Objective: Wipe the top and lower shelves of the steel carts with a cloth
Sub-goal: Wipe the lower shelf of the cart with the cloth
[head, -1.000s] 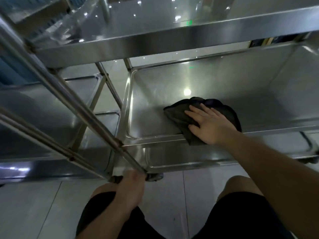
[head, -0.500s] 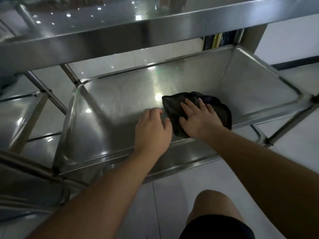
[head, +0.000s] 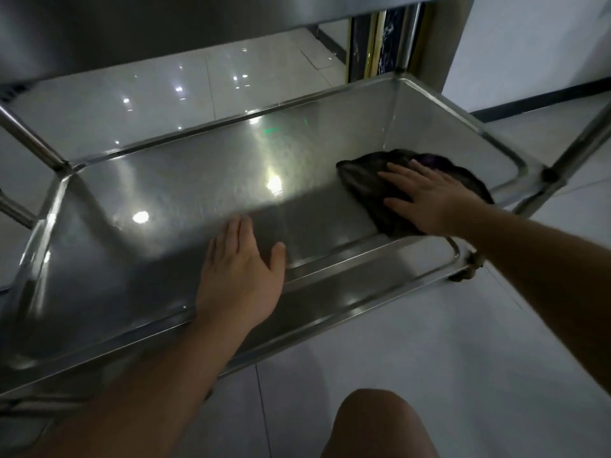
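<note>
A dark cloth point(head: 373, 190) is lying bunched and creased on the lower shelf point(head: 185, 196) of the steel cart point(head: 426, 94), looking charcoal grey with a small purple patch showing at its far edge. It is sitting in the right part of the shelf, close to the near rim and near the right end wall, whether it touches either cannot be told. Its long axis is running diagonally, from the near rim away toward the far right, with a blunt rounded end pointing to the far left.

The right hand point(head: 429, 198) is pressing flat on top of the cloth, its fingers point(head: 393, 176) lying straight and spread, pointing left and slightly away, and its thumb stretched out along the near side of the fabric. Nothing is curled around the cloth; the palm is simply bearing down on it.

The left hand point(head: 241, 269) is resting on the bare steel near the middle of the shelf, well apart from the cloth, with fingers extended together and the thumb angled out to the right. It is holding nothing.

The shelf is shining with several bright reflected lights and a faint green glint. The upper shelf point(head: 165, 31) is overhanging at the top, and a bare knee point(head: 373, 421) is showing over the pale tiled floor point(head: 463, 342).
</note>
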A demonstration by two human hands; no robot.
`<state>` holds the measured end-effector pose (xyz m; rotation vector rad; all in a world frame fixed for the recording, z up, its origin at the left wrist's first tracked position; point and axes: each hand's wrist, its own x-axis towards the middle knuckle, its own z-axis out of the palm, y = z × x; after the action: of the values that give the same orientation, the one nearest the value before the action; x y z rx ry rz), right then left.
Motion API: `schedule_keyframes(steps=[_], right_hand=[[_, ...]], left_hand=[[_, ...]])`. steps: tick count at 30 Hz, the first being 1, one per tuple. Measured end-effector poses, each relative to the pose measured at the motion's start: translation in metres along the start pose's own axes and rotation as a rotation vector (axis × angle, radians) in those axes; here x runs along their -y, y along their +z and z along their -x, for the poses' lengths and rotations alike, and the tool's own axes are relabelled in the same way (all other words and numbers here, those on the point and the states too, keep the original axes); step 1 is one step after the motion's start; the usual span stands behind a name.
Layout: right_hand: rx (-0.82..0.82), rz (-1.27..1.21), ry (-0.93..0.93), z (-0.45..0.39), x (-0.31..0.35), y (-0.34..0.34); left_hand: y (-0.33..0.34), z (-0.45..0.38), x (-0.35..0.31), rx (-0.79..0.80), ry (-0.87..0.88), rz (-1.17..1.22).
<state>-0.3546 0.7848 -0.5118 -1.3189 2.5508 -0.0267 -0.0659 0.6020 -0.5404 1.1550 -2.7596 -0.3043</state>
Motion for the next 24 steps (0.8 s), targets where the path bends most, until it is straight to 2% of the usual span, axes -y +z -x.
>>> schedule_keyframes(steps=[2, 4, 6, 8, 13, 16, 20, 22, 24], right_hand=[[0.053, 0.100, 0.121, 0.000, -0.052, -0.009], [0.034, 0.219, 0.229, -0.004, -0.095, -0.011], [-0.049, 0.067, 0.406, -0.007, -0.115, -0.013], [-0.102, -0.049, 0.513, -0.010, -0.116, -0.014], [-0.047, -0.051, 0.548, -0.001, -0.093, -0.005], [-0.053, -0.015, 0.391, 0.009, -0.041, 0.006], [-0.040, 0.021, -0.088, 0.019, 0.045, 0.023], [-0.004, -0.001, -0.227, 0.018, 0.050, 0.020], [-0.014, -0.030, -0.212, 0.011, 0.023, 0.011]], left_hand=[[0.002, 0.001, 0.001, 0.024, 0.012, -0.043], [0.000, 0.002, 0.003, 0.030, 0.016, -0.067], [-0.001, 0.003, 0.003, 0.022, 0.018, -0.083], [-0.003, 0.002, 0.005, 0.019, 0.020, -0.094], [-0.006, 0.007, 0.015, 0.038, 0.041, -0.104], [-0.008, 0.012, 0.021, 0.055, 0.053, -0.096], [-0.012, 0.016, 0.026, 0.075, 0.069, -0.089], [-0.013, 0.017, 0.027, 0.071, 0.075, -0.091], [-0.014, 0.017, 0.027, 0.071, 0.088, -0.095]])
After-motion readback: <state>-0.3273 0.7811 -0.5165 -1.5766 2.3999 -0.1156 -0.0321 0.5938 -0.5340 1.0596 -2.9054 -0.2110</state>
